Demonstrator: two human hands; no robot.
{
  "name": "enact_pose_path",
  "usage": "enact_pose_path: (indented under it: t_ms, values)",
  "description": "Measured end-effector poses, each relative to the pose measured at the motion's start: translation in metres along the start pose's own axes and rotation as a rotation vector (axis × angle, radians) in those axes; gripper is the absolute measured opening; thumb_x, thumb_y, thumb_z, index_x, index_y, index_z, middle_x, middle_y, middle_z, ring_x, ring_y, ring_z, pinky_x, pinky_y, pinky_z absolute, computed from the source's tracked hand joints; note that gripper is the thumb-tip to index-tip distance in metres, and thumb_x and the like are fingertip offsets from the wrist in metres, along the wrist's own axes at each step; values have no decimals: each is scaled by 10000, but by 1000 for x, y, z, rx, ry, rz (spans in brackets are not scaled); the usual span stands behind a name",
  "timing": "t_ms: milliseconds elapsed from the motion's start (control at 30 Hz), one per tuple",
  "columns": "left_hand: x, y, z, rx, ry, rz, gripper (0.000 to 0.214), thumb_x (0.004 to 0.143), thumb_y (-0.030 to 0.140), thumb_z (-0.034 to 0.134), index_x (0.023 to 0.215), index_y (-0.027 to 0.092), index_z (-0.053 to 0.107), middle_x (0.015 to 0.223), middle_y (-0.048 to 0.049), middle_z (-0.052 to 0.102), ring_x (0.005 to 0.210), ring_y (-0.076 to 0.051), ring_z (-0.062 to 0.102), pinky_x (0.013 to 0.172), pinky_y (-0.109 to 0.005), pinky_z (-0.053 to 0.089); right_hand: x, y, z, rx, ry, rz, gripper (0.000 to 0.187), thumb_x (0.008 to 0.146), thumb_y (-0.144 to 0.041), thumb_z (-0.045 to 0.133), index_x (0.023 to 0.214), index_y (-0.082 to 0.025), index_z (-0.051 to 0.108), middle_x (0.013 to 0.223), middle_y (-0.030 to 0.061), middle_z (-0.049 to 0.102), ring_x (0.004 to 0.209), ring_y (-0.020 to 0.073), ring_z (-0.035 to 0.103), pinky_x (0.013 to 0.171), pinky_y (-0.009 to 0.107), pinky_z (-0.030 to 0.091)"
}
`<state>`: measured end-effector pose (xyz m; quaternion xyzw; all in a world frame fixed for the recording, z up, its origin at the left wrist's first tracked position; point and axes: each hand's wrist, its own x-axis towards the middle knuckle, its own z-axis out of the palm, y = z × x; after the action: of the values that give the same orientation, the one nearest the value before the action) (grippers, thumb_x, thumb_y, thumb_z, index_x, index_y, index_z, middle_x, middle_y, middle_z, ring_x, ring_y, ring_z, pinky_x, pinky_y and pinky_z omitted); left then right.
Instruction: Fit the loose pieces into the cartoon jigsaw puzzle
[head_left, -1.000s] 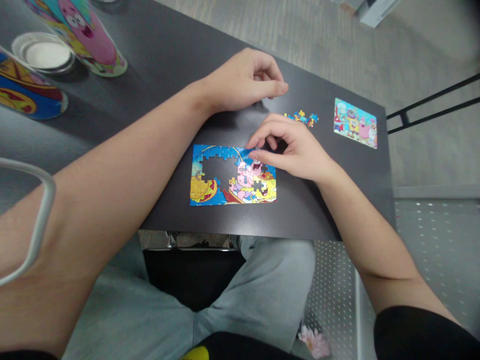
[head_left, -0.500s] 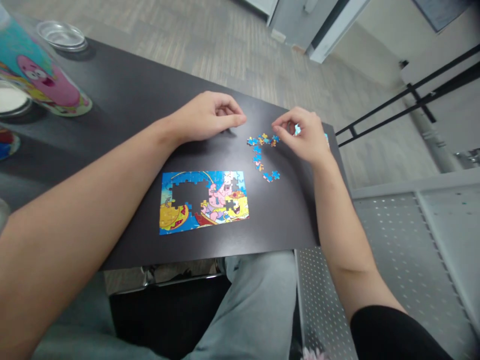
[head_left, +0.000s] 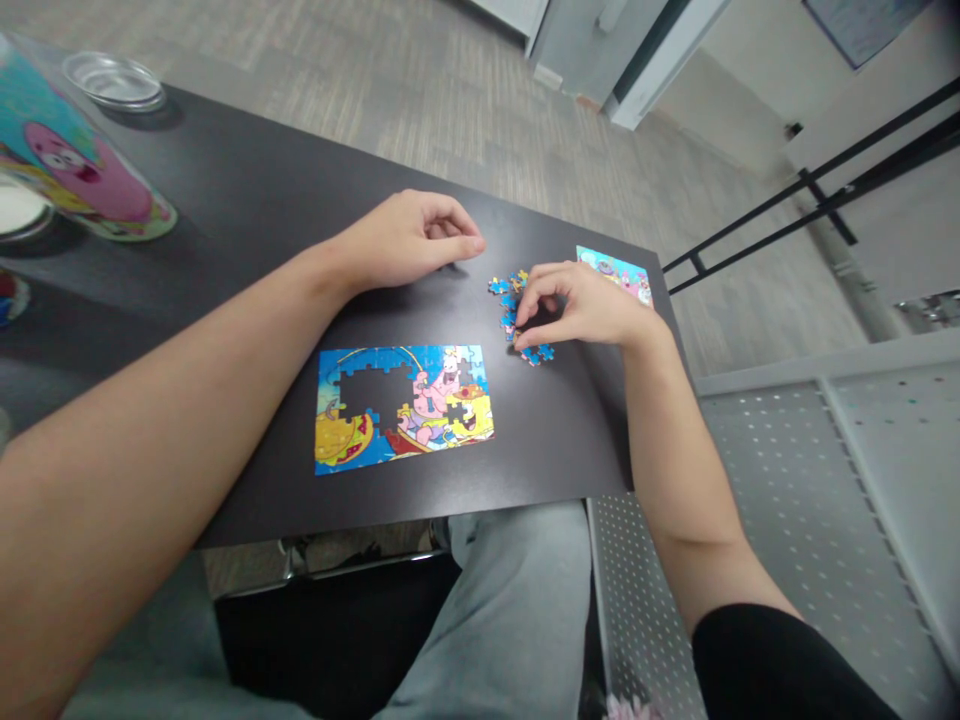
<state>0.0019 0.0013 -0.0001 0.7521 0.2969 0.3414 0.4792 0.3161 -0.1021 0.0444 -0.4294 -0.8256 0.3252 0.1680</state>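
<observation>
A cartoon jigsaw puzzle point(head_left: 341, 440), partly assembled, lies on the dark table with a large gap at its upper left and smaller gaps at the right. Beyond its right end is a cluster of loose puzzle pieces point(head_left: 499, 286), mostly blue. My right hand point(head_left: 574, 305) reaches over them, thumb and fingertips closed around a small piece at the cluster's left side and hiding some others. My left hand point(head_left: 420, 235) rests on the table behind the puzzle, fingers curled and thumb against the index finger. Nothing shows in it.
A picture card point(head_left: 626, 275) lies behind my right wrist, at the table's point(head_left: 300, 165) far right corner. At the left stand a tall cartoon-printed can point(head_left: 97, 170), a metal lid point(head_left: 112, 82) and another round container point(head_left: 19, 212). A perforated panel point(head_left: 660, 600) borders the right side.
My right hand has moved left and nearer me, from the back of the loose pieces down onto them. The picture card behind it has come into fuller view. My left hand stays put.
</observation>
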Motion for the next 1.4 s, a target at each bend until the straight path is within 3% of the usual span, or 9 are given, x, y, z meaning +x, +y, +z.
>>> enact_pose_path:
  t_ms: [167,400,567,833,1033,1233,1400]
  values:
    - [0,-2,-1,8,5,-6,370,891,598,1096,1021,305,911,899,-65,870,964,-305,851,893,-437,695,1,-10,4,-3,-21,-11,324,916,-551,1114,976,-284,940,1007,35,848,867,222,670,791,391,519]
    - [0,-1,-1,-6,-4,-15,357,881,563,1097,1024,299,905,904,-70,875,977,-308,864,888,-434,697,-1,-16,3,33,-85,-15,213,979,-454,1037,1083,-289,949,1087,41,861,867,213,661,790,378,547]
    - [-2,8,2,-34,12,-45,338,865,537,1100,999,302,896,882,-63,866,965,-305,859,869,-419,699,-2,-15,2,-32,-20,35,321,949,-521,1085,995,-274,885,1012,33,821,858,226,663,793,393,515]
    - [-5,17,5,-29,34,-84,297,889,539,1074,965,308,904,873,-63,885,994,-328,881,862,-408,701,-2,-31,-3,-8,-88,77,265,967,-494,1049,1014,-272,912,1067,70,865,888,243,699,826,421,546]
    - [-5,12,5,-22,16,-50,293,899,548,1056,981,312,903,893,-68,897,1007,-333,882,873,-414,683,-4,-34,2,90,-104,149,315,960,-472,1078,1029,-269,846,926,24,847,832,222,721,790,391,570]
    - [-1,3,6,4,8,-7,278,903,578,1015,966,332,902,899,-67,890,1020,-339,876,836,-423,618,1,-37,17,205,-62,46,429,1011,-596,1089,1201,-261,900,985,40,893,881,223,749,805,373,603]
    - [-1,9,9,55,0,13,197,980,507,984,994,336,887,921,-20,885,948,-249,734,889,-410,556,7,-47,40,206,-66,-84,343,1136,-588,991,1215,-257,951,915,21,833,803,192,649,726,357,515]
